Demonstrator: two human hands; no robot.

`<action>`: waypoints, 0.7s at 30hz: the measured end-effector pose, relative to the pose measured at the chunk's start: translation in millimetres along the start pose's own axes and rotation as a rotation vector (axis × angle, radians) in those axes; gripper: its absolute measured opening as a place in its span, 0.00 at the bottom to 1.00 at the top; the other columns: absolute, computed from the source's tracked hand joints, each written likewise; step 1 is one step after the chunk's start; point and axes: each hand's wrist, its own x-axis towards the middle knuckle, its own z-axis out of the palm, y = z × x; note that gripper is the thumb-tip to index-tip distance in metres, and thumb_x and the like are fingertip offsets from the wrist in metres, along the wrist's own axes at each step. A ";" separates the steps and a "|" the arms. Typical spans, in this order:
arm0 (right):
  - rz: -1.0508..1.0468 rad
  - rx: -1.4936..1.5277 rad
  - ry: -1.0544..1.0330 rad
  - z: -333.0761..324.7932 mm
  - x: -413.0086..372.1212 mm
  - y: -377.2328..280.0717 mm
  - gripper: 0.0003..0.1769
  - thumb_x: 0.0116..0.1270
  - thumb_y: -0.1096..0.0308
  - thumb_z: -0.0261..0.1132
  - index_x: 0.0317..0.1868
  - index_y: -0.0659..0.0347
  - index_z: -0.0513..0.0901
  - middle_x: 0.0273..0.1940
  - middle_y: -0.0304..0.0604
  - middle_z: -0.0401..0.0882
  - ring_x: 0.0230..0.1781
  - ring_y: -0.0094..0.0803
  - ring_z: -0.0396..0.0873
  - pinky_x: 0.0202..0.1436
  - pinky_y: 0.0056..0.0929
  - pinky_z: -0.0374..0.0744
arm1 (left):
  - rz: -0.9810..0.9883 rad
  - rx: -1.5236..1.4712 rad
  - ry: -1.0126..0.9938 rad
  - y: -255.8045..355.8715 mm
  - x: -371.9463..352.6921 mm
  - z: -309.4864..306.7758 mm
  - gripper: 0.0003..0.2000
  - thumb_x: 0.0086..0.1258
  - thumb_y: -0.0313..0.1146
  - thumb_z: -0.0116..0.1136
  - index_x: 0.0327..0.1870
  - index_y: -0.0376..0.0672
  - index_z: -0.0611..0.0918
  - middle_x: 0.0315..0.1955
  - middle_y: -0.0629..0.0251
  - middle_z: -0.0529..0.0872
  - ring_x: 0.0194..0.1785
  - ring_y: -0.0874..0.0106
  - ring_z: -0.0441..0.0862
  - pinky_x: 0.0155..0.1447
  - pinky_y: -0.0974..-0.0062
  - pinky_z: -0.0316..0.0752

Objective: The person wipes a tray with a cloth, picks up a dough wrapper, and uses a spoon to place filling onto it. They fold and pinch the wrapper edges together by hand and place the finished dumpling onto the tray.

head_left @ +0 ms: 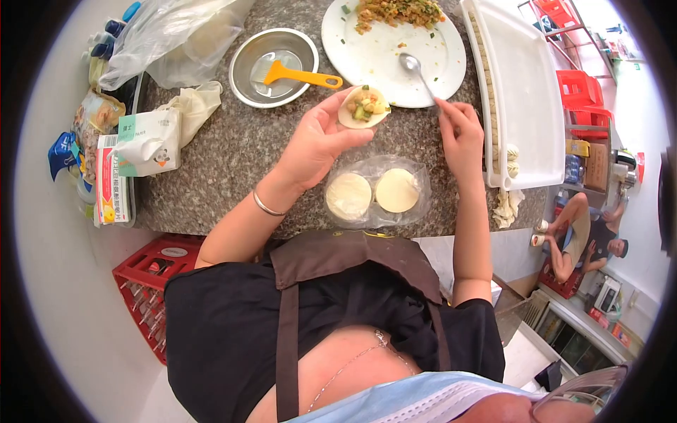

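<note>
My left hand (312,146) holds up a round dumpling wrapper (350,120) with chopped filling heaped in its middle; the wrapper is unfolded. In my right hand (463,144) is a metal spoon (421,76), gripped by its handle, its bowl over a white plate (352,67). A mound of chopped filling (398,13) lies on the plate's far part. Two stacks of round wrappers, the left stack (348,197) and the right stack (397,190), rest on clear plastic between my forearms. A metal bowl (241,60) left of the plate holds a yellow brush (300,75).
To the right stands a white tray (525,106), with pleated dumplings (513,161) along its left side. A clear plastic bag (187,46) and a tissue packet (149,141) lie at left. A red crate (159,264) is below the counter; another person (599,236) sits far right.
</note>
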 end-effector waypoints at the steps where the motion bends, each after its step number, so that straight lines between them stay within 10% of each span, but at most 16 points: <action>1: 0.003 0.003 0.009 1.4 3.7 -0.9 0.15 0.66 0.76 0.64 0.52 0.58 0.86 0.40 0.43 0.79 0.32 0.30 0.76 0.38 0.27 0.75 | 0.052 0.055 -0.022 0.9 -0.3 1.8 0.25 0.71 0.25 0.59 0.68 0.33 0.69 0.57 0.59 0.81 0.59 0.72 0.80 0.62 0.75 0.76; 4: -0.251 -0.194 0.143 8.7 9.2 -18.1 0.14 0.64 0.75 0.67 0.50 0.58 0.86 0.42 0.44 0.80 0.37 0.36 0.79 0.45 0.32 0.77 | 0.024 0.052 0.013 5.2 -2.2 1.4 0.26 0.71 0.24 0.59 0.69 0.33 0.68 0.56 0.59 0.81 0.59 0.72 0.80 0.60 0.76 0.77; 11: 0.038 0.781 -0.122 39.5 -9.9 -61.9 0.11 0.64 0.76 0.69 0.47 0.66 0.86 0.41 0.42 0.87 0.44 0.24 0.82 0.52 0.25 0.77 | 0.033 0.032 0.049 2.4 -4.7 -0.9 0.27 0.69 0.22 0.60 0.69 0.34 0.68 0.56 0.59 0.81 0.58 0.73 0.80 0.55 0.77 0.80; 21: 0.091 0.991 -0.100 50.0 -11.2 -67.6 0.10 0.67 0.78 0.66 0.48 0.69 0.85 0.44 0.43 0.85 0.46 0.23 0.80 0.52 0.22 0.76 | 0.142 0.164 0.084 1.9 -6.3 1.3 0.26 0.69 0.22 0.62 0.68 0.31 0.69 0.56 0.57 0.81 0.59 0.72 0.79 0.58 0.73 0.80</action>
